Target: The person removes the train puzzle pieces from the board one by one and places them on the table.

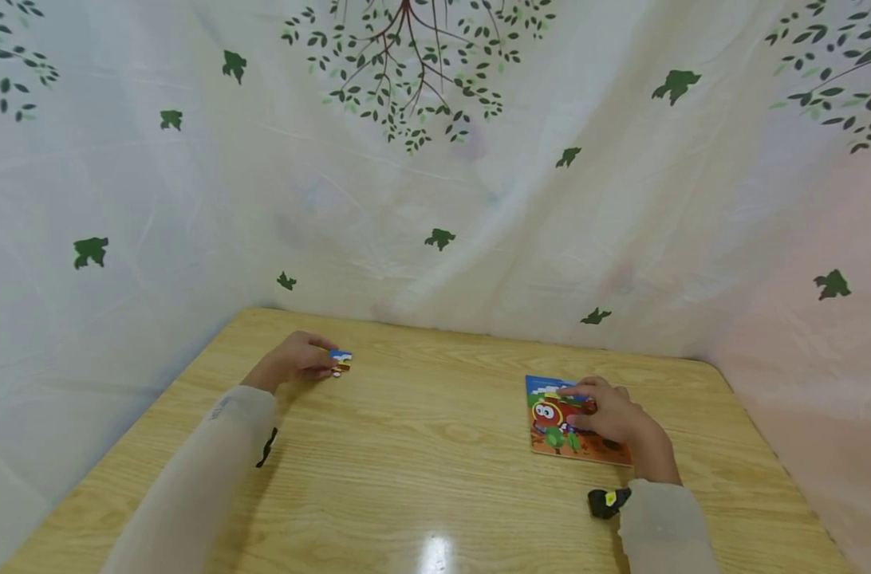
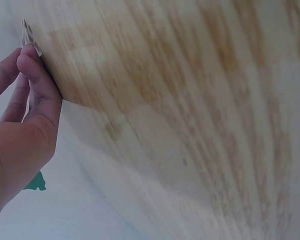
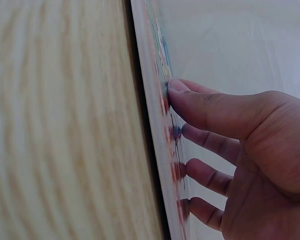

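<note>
A small printed piece (image 1: 340,361) is pinched between the thumb and fingertips of the left hand (image 1: 302,356), its blue, white and brown face left partly showing. Whether the wood beneath is touched by it cannot be told. The fingers of the right hand (image 1: 608,413) are spread and slightly bent, with nothing seen to be gripped; the face of a picture board (image 1: 543,438) is touched by the thumb and by 3 fingertips in the right wrist view. On the board, a red figure with 2 round white eyes is printed, with blue above and orange below; its right side is partly covered by the hand. The board is set on the right part of the wooden table (image 1: 421,430), well apart from the piece, which is held near the far left corner. The forearms are covered by 2 pale sleeves (image 1: 191,478), and a black object (image 1: 604,504) with a yellow mark is seen beside the right cuff. Beyond the table, a pale curtain (image 1: 378,223) is patterned with green leaves and branches.
</note>
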`<move>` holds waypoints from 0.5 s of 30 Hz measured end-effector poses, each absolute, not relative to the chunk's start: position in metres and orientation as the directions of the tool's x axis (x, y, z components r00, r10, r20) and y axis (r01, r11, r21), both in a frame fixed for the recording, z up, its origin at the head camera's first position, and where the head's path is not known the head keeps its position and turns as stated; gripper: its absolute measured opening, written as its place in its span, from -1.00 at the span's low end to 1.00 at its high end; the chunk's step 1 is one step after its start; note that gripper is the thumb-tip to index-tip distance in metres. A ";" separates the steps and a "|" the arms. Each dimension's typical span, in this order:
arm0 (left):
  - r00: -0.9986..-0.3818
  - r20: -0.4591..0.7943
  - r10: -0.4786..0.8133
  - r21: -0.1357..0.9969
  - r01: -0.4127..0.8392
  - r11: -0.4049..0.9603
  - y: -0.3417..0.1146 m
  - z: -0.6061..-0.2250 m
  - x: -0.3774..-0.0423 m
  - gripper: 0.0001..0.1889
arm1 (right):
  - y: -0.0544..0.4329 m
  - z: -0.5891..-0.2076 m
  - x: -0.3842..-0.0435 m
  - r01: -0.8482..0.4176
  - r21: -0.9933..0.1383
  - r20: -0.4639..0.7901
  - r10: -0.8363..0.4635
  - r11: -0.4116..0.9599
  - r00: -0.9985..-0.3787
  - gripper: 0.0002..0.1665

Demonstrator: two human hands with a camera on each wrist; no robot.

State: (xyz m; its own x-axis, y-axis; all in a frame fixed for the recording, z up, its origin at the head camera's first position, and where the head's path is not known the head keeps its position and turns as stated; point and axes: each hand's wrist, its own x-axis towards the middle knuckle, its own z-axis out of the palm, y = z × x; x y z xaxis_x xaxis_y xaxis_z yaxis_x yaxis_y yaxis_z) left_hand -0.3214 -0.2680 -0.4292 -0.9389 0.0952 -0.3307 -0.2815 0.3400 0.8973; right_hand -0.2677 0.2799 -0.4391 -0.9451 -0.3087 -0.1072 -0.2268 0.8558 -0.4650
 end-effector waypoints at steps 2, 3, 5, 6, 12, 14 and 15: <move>-0.942 -0.318 0.103 0.894 -0.262 0.362 -0.269 -0.430 -0.322 -0.48 | 0.280 -0.439 -0.268 -0.217 -0.462 -0.116 -0.301 0.860 -0.946 -0.45; -0.945 -0.311 0.103 0.891 -0.252 0.378 -0.269 -0.431 -0.323 -0.49 | 0.280 -0.439 -0.268 -0.214 -0.461 -0.118 -0.299 0.861 -0.947 -0.45; -0.950 -0.293 0.104 0.885 -0.228 0.406 -0.269 -0.433 -0.324 -0.50 | 0.280 -0.439 -0.268 -0.215 -0.455 -0.119 -0.298 0.864 -0.947 -0.45; -0.953 -0.281 0.109 0.881 -0.211 0.424 -0.269 -0.434 -0.325 -0.50 | 0.280 -0.439 -0.269 -0.217 -0.453 -0.117 -0.299 0.865 -0.947 -0.45; -0.967 -0.239 0.090 0.839 -0.159 0.521 -0.266 -0.436 -0.327 -0.58 | 0.281 -0.440 -0.269 -0.228 -0.453 -0.107 -0.307 0.862 -0.946 -0.46; -0.967 -0.241 0.084 0.828 -0.159 0.538 -0.265 -0.436 -0.328 -0.59 | 0.282 -0.441 -0.269 -0.228 -0.457 -0.107 -0.308 0.860 -0.945 -0.46; -0.966 -0.243 0.084 0.825 -0.160 0.543 -0.265 -0.436 -0.328 -0.59 | 0.282 -0.441 -0.269 -0.227 -0.458 -0.108 -0.307 0.860 -0.946 -0.46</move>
